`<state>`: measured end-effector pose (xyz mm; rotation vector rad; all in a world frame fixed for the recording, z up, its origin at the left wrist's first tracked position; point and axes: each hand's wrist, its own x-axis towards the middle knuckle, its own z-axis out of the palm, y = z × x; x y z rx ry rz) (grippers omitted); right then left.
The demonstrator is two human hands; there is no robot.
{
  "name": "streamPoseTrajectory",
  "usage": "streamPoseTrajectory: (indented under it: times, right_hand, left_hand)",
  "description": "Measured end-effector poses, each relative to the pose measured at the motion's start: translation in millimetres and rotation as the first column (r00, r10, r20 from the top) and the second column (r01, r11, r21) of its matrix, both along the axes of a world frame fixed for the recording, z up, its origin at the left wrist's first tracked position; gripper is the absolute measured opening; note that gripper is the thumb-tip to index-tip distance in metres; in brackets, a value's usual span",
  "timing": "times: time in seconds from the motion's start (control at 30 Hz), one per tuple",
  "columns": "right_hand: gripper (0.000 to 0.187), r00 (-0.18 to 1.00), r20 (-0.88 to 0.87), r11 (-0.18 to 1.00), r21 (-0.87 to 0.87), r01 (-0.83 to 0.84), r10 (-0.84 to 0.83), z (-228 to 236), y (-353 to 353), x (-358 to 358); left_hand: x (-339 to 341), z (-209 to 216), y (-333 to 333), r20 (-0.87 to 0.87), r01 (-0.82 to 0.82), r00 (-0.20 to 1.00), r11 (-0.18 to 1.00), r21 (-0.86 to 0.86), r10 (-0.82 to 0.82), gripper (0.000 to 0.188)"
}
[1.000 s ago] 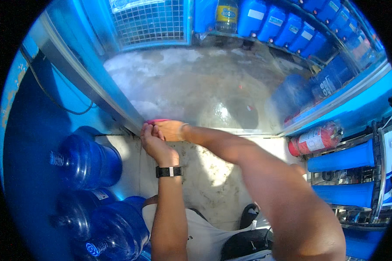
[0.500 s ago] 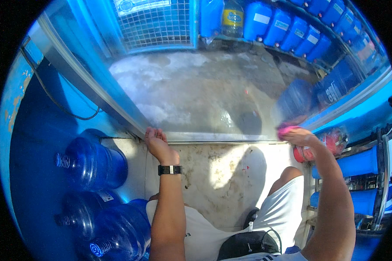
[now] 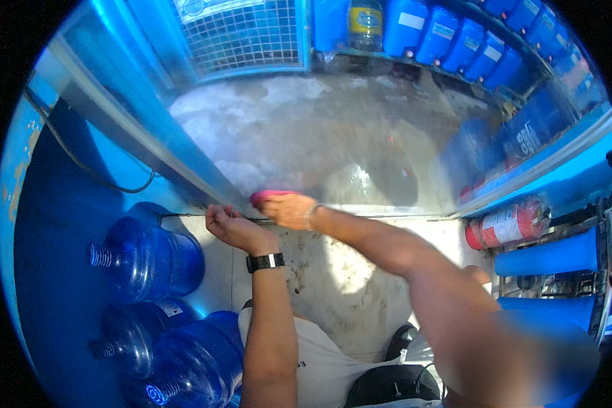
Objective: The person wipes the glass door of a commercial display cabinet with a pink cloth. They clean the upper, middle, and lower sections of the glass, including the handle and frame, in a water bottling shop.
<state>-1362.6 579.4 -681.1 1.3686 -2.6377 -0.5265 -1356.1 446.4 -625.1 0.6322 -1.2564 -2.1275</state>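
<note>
My right hand (image 3: 289, 209) reaches far across to the left, fingers closed over a pink cloth (image 3: 273, 195). The cloth is against the lower left part of a clear glass panel (image 3: 340, 146), just above its bottom rail. Beside it, my left hand (image 3: 230, 226) is at the lower corner of the metal frame (image 3: 183, 151). Its fingers are curled, and what they hold, if anything, is hidden. A dark watch (image 3: 265, 262) is on my left wrist.
Several blue water jugs (image 3: 160, 262) lie at my left. To the right are a red fire extinguisher (image 3: 506, 226) and a rack with blue cylinders (image 3: 547, 253). Behind the glass, blue containers (image 3: 438, 34) line shelves near a wire-mesh door (image 3: 241, 37). Pale stained floor (image 3: 313, 272) lies below.
My right hand has swept the pink cloth from the right side of the glass to the left, close to my left hand. The left hand has shifted slightly left.
</note>
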Motion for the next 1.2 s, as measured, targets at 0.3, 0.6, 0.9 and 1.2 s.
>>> streamPoseTrajectory:
  times: [0.3,0.6,0.9,1.2]
  right_hand:
    - [0.056,0.989,-0.145,0.984,-0.178,0.002,-0.028,46.1,113.2,66.1]
    - [0.072,0.583,-0.561,0.809,-0.401,0.429,-0.587,100.8,392.4,253.7]
    - [0.047,0.260,-0.261,0.164,-0.926,-0.341,-0.930,190.0,129.9,64.4]
    - [0.062,0.793,-0.508,0.834,-0.551,0.002,-0.337,206.9,107.9,46.2]
  left_hand:
    - [4.5,-3.5,14.2,0.001,0.025,1.000,0.999,-0.036,-0.025,0.031]
    - [6.1,-1.2,24.6,0.028,0.157,0.987,0.987,0.027,-0.158,0.042]
    - [-10.8,-45.5,11.2,0.107,0.229,0.968,0.974,-0.002,-0.227,0.036]
    - [-8.3,-53.9,26.3,0.113,0.241,0.968,0.961,-0.136,-0.226,0.038]
